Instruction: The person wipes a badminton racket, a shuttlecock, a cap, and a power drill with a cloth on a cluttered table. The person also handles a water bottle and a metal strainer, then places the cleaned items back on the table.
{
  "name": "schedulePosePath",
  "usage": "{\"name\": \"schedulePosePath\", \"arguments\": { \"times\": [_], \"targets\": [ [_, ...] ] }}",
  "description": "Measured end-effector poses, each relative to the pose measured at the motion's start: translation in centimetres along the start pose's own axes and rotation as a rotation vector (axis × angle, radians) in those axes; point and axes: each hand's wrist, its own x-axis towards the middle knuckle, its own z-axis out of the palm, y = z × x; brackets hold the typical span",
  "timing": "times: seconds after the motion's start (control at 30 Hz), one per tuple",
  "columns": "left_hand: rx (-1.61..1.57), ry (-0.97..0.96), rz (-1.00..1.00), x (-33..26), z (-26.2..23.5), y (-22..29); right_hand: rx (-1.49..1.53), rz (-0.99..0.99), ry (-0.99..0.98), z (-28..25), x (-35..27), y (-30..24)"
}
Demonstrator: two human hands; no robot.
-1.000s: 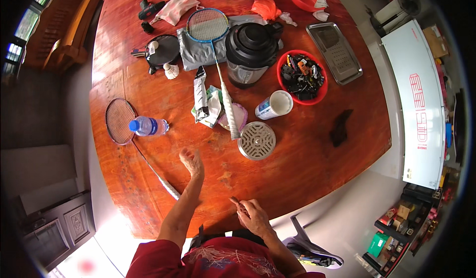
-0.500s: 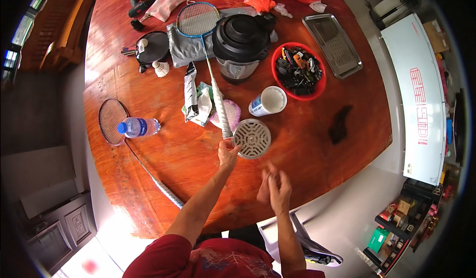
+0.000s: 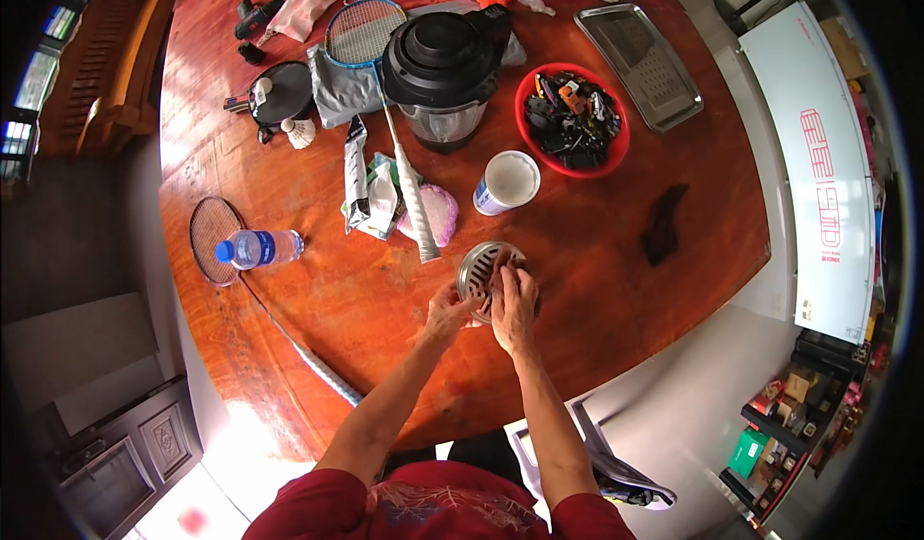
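A round silver metal tin with a slotted lid (image 3: pixel 475 272) is near the middle front of the table, tilted a little so that its side wall shows. My left hand (image 3: pixel 449 313) grips the tin's near left edge, fingers closed. Over the lid's right part, my right hand (image 3: pixel 515 311) presses a dark brown crumpled cloth (image 3: pixel 502 263); its fingers are bent round the cloth and hide part of the slots. Just beyond lies the white-wrapped handle of a blue badminton racket (image 3: pixel 412 203). A white tub (image 3: pixel 506 184) stands behind the tin.
A lidded black appliance (image 3: pixel 443 64), a red bowl (image 3: pixel 527 141) of small dark parts and a metal tray (image 3: pixel 664 107) stand farther back. At left, a water bottle (image 3: pixel 260 249) lies by a second racket (image 3: pixel 298 347). A dark patch (image 3: pixel 664 224) marks the right side.
My left hand has shifted down from between the racket handle and the tin to the tin's near edge. My right hand has moved up onto the lid with the cloth. The tin now tilts.
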Motion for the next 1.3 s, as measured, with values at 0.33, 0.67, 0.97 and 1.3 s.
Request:
{"name": "schedulePosePath", "arguments": {
  "times": [0.33,0.67,0.97,1.3],
  "targets": [
    [-0.295,-0.165,0.061,-12.2,-1.3,1.0,0.589,0.085,-0.024,-11.9,-2.7,-9.0],
    [-0.319,-0.246,0.230,-23.5,-1.5,6.9,-0.051,-0.783,-0.146,-14.7,-6.5,-20.8],
    [-0.629,-0.151,0.424,-28.4,-3.0,6.8,-0.299,-0.799,-0.010,-14.6,-13.8,-24.8],
    [-0.676,-0.139,0.509,-31.3,-5.8,6.5,0.367,-0.654,-0.684,-16.5,-19.3,-28.3]
  ]
}}
